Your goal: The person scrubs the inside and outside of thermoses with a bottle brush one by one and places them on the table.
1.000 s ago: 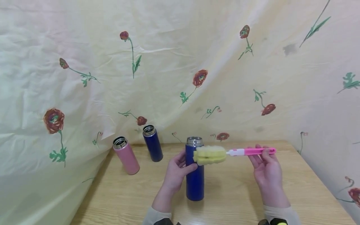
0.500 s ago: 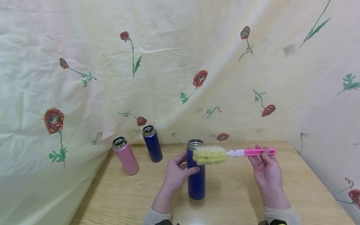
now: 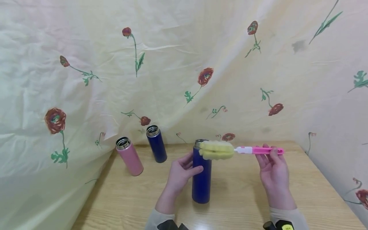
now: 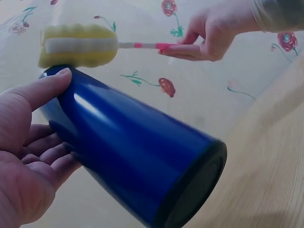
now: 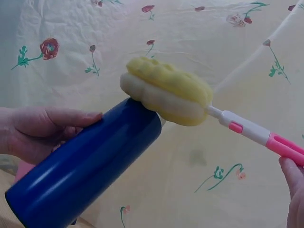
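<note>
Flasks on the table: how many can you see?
3. A blue flask held by the left hand at centre, a pink flask at the left, and a dark blue flask behind it near the cloth. None appear hidden.

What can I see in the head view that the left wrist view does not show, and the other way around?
Only the head view shows the pink bottle, the second blue bottle and the wooden table.

Only the left wrist view shows the dark base of the held blue bottle and the left palm.

Both show the left hand gripping that bottle and the right hand holding the pink-handled sponge brush at its mouth.
</note>
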`<move>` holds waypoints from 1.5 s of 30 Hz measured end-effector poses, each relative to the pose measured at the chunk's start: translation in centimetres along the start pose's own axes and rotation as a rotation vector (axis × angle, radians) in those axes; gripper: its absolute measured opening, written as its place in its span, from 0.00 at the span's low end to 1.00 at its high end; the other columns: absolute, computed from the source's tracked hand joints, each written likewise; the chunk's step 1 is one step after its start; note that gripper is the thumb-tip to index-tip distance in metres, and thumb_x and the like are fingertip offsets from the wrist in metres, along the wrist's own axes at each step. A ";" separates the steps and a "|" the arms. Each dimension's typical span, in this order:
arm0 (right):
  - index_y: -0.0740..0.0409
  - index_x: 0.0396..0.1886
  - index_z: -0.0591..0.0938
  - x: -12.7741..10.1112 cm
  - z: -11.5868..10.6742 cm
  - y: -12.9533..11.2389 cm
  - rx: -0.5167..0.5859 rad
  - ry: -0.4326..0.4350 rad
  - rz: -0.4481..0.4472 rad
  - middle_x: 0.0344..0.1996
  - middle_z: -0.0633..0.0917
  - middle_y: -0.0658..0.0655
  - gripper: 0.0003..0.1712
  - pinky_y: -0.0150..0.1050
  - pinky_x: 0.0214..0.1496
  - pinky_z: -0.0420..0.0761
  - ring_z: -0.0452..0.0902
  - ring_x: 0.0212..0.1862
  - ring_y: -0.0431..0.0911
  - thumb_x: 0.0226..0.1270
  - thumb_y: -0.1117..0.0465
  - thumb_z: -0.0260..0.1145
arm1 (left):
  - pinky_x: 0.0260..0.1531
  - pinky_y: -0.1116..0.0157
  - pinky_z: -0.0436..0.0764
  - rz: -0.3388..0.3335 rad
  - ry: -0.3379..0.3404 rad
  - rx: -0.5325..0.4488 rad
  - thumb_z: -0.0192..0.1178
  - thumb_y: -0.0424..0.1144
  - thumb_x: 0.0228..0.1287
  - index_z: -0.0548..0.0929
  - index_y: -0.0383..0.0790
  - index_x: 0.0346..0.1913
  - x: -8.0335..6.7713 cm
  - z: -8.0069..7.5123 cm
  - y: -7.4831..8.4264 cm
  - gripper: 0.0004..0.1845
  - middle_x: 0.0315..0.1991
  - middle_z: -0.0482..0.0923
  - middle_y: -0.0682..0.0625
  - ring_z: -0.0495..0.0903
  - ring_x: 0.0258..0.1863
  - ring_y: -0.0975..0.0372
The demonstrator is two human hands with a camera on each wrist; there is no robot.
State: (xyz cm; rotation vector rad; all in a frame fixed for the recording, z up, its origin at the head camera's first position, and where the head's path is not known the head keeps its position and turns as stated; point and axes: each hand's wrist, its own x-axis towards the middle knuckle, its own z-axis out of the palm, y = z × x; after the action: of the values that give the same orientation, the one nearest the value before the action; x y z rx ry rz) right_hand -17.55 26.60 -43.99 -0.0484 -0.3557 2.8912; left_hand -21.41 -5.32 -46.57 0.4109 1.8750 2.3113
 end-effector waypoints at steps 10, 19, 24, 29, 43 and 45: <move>0.60 0.52 0.75 0.6 -0.9 0.0 -0.204 -0.058 0.064 0.47 0.85 0.59 0.05 0.44 0.61 0.86 0.90 0.51 0.54 0.85 0.64 0.57 | 0.64 0.60 0.82 0.025 0.023 -0.116 0.73 0.30 0.66 0.72 0.24 0.74 0.1 -0.2 0.0 0.36 0.67 0.80 0.33 0.83 0.64 0.52; 0.60 0.48 0.76 1.3 -1.3 0.4 -0.471 -0.141 0.089 0.44 0.86 0.57 0.05 0.43 0.57 0.88 0.91 0.49 0.51 0.87 0.62 0.55 | 0.60 0.61 0.84 0.096 0.126 -0.221 0.67 0.28 0.69 0.72 0.22 0.74 0.7 -0.9 0.1 0.33 0.64 0.82 0.32 0.87 0.57 0.56; 0.59 0.47 0.77 1.2 -1.4 0.6 -0.597 -0.176 0.090 0.43 0.86 0.56 0.07 0.42 0.55 0.88 0.92 0.48 0.51 0.88 0.63 0.54 | 0.60 0.59 0.85 0.139 0.168 -0.238 0.66 0.27 0.69 0.72 0.21 0.73 0.9 -1.2 0.0 0.31 0.64 0.82 0.31 0.87 0.57 0.56; 0.58 0.49 0.77 0.8 -1.2 1.1 -0.725 -0.216 0.104 0.42 0.88 0.55 0.07 0.42 0.52 0.90 0.92 0.47 0.49 0.88 0.63 0.54 | 0.62 0.59 0.84 0.122 0.204 -0.244 0.67 0.27 0.70 0.72 0.21 0.73 1.2 -1.3 0.2 0.31 0.64 0.81 0.31 0.87 0.57 0.55; 0.58 0.52 0.74 -0.5 -3.3 1.0 -0.820 -0.225 0.089 0.46 0.88 0.55 0.04 0.42 0.56 0.88 0.91 0.49 0.49 0.88 0.62 0.54 | 0.64 0.58 0.83 0.158 0.284 -0.220 0.70 0.30 0.70 0.71 0.23 0.74 2.9 -0.9 1.9 0.34 0.65 0.81 0.32 0.86 0.59 0.54; 0.57 0.52 0.75 -0.8 -3.9 1.1 -0.756 -0.220 0.109 0.46 0.86 0.56 0.04 0.43 0.57 0.87 0.91 0.50 0.51 0.88 0.63 0.53 | 0.66 0.57 0.81 0.165 0.293 -0.222 0.70 0.30 0.70 0.70 0.23 0.75 3.0 -0.8 2.1 0.35 0.66 0.80 0.32 0.85 0.61 0.53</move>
State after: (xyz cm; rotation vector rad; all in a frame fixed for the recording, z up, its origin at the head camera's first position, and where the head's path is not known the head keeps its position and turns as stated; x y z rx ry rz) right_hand -16.80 26.33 -48.01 0.1295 -1.4952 2.6832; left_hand -24.36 -5.72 -44.35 0.2151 1.7256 2.7862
